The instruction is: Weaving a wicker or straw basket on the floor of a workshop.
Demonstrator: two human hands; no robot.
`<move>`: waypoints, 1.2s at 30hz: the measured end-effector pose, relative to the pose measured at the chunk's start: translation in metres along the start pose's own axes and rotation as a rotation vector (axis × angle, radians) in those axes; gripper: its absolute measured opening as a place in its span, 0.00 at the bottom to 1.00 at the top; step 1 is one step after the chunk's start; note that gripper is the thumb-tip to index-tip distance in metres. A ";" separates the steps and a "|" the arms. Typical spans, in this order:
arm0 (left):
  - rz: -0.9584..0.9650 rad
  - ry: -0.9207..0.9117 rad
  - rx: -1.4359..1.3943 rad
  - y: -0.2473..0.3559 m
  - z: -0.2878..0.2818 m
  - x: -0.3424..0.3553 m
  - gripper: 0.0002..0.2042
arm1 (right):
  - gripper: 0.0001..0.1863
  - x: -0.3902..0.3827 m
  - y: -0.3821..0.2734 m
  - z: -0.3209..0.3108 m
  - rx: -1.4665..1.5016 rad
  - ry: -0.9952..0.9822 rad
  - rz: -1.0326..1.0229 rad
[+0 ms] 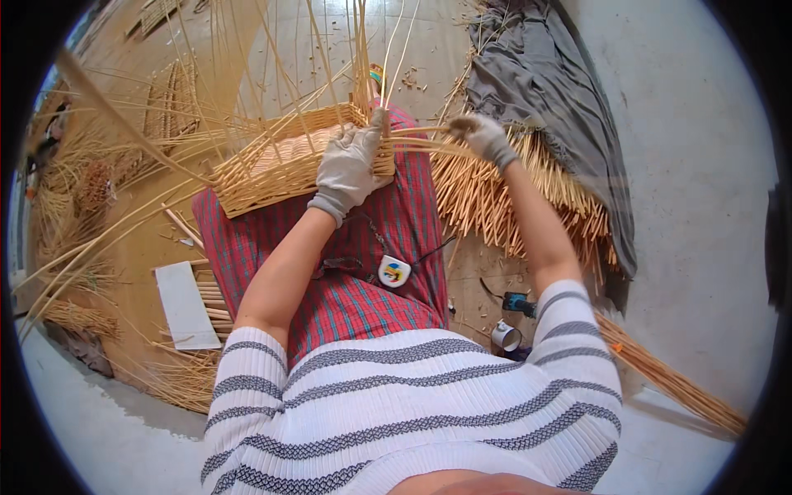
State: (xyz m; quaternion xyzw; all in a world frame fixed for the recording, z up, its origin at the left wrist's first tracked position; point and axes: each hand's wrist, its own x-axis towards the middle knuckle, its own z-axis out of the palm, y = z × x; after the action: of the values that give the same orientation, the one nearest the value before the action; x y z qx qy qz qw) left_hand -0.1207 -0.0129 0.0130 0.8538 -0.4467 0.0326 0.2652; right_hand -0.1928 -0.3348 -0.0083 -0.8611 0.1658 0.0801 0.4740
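Note:
A partly woven rectangular wicker basket (280, 177) lies across my lap on a red checked cloth (412, 202). Long upright rods (313, 41) rise from its rim. My left hand (348, 165), in a whitish glove, is closed over the basket's near right corner, fingers pointing at the base of the uprights there. Out to the right, my gloved right hand (484, 139) grips pale wicker rods (425, 144) that run sideways from that corner. Its fingertips are slightly blurred. The rods stand clear of the leg below.
Cut rods (495, 194) lie bundled under a grey cloth (528, 66) at right. Near my right arm are a white mug (505, 336) and a blue-handled tool (518, 304). A small white case (394, 271) rests on my lap. Loose wicker (74, 198) covers the left floor.

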 end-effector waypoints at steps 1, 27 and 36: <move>-0.019 0.000 0.051 -0.002 0.003 -0.004 0.60 | 0.11 -0.004 0.013 0.010 0.049 -0.011 0.003; -0.851 0.680 -1.276 -0.037 -0.042 -0.042 0.16 | 0.26 0.002 -0.153 0.094 -0.324 0.199 -0.097; -0.258 0.303 -0.278 -0.052 -0.059 0.090 0.14 | 0.30 -0.002 -0.137 0.131 -0.383 0.309 -0.019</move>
State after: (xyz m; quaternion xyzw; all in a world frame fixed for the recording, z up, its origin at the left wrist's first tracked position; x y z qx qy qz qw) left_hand -0.0153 -0.0281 0.0679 0.8443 -0.2894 0.0645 0.4463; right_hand -0.1423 -0.1564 0.0298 -0.9387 0.2102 -0.0272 0.2719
